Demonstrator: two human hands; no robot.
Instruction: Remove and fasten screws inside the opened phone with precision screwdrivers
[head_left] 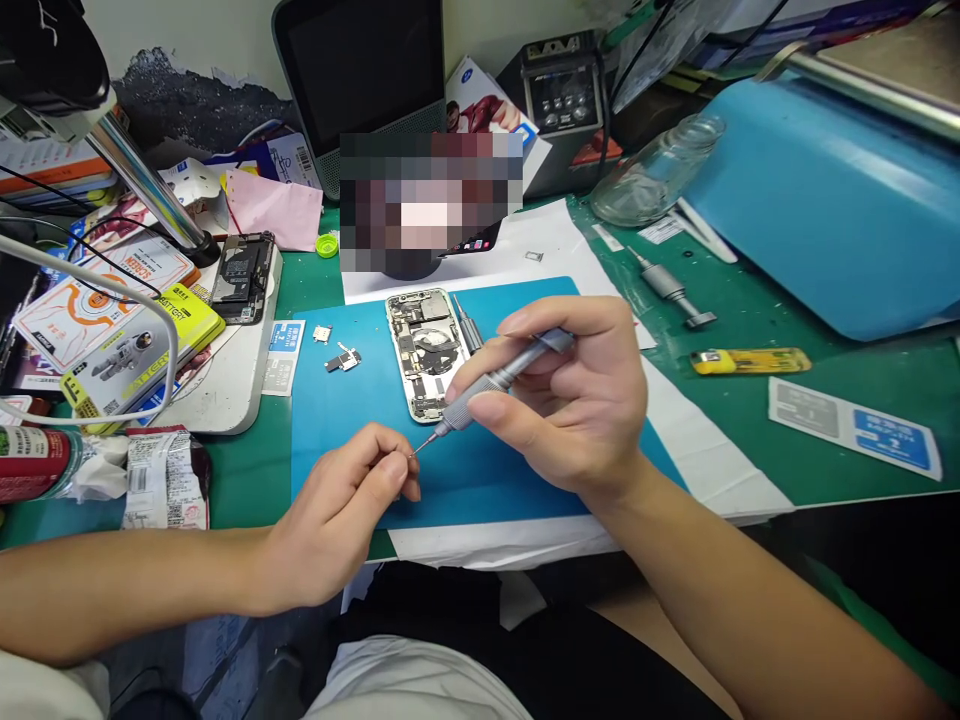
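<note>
My right hand point(589, 405) is closed around a grey precision screwdriver point(491, 382), its thin shaft pointing down and to the left. At the screwdriver's tip, my left hand point(349, 500) pinches thumb against fingers; what lies between them, if anything, is too small to make out. Just beyond both hands, an opened phone point(429, 345) with bare internals rests on a blue mat point(337, 405). Partly behind my right fingers, another grey screwdriver point(468, 328) lies along the phone's right side. Small metal phone parts point(344, 358) sit on the mat to the left.
A second opened phone point(241, 280) lies on a white lamp base point(225, 400) beside stacked boxes point(135, 350). To the right are another screwdriver point(671, 290), a yellow cutter point(750, 361) and a glass jar point(652, 175). A blurred-out patch covers the back middle.
</note>
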